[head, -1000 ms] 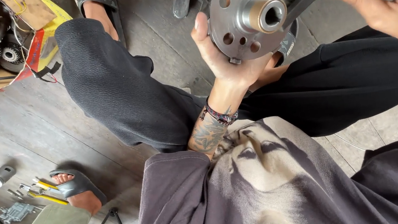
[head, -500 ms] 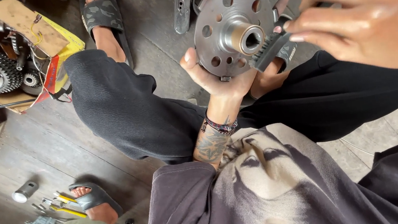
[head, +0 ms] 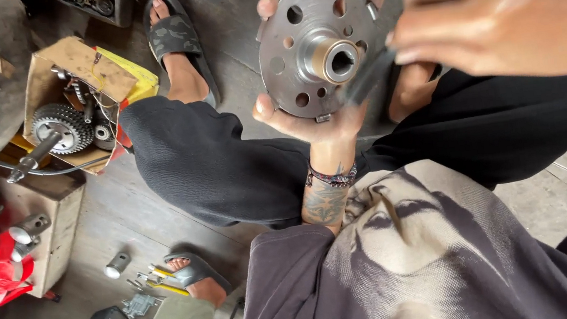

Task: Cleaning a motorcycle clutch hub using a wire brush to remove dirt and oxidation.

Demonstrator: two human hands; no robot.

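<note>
The left hand [head: 321, 115] cups the round metal hub [head: 316, 47] from behind, tilting its bore into view; the right hand [head: 509, 2] pinches a dark tool [head: 367, 77] beside that bore, above the lap.

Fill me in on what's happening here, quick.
A person sits on the floor, holding a round metal hub with holes up in the left hand. The right hand brings a dark tool to the hub's centre bore; it is blurred, so its kind is unclear. A box of gears lies on the floor, and another person's sandalled foot is nearby.
</note>
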